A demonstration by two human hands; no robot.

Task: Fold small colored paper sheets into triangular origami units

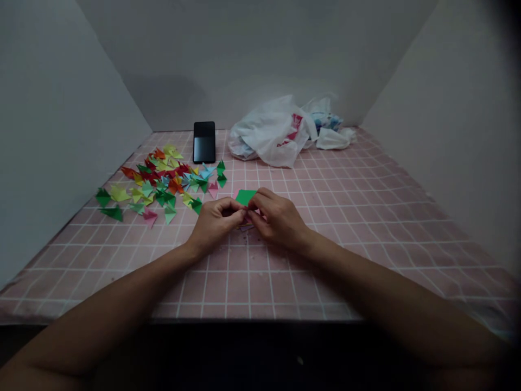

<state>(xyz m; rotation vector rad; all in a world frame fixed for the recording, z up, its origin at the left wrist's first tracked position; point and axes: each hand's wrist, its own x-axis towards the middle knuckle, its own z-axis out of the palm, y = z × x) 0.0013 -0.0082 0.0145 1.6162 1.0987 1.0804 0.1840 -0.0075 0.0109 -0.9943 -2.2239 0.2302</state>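
Observation:
My left hand (pixel 217 221) and my right hand (pixel 277 218) meet at the middle of the table, thumbs and forefingers pinched together. Between the fingertips is a small piece of reddish-pink origami paper (pixel 246 217), mostly hidden by the fingers. Just behind and beneath it shows a green paper sheet (pixel 245 196), seemingly on top of a small stack whose coloured edges peek out below my hands. To the left of my left hand lies a spread of many folded paper cranes (pixel 165 196) in green, yellow, red, orange, blue and pink.
A dark phone (pixel 204 142) leans upright behind the cranes. Crumpled white plastic bags (pixel 272 133) sit at the back, with a smaller bag (pixel 331 136) to their right. A pink checked cloth (pixel 366 206) covers the table. Pale walls enclose three sides.

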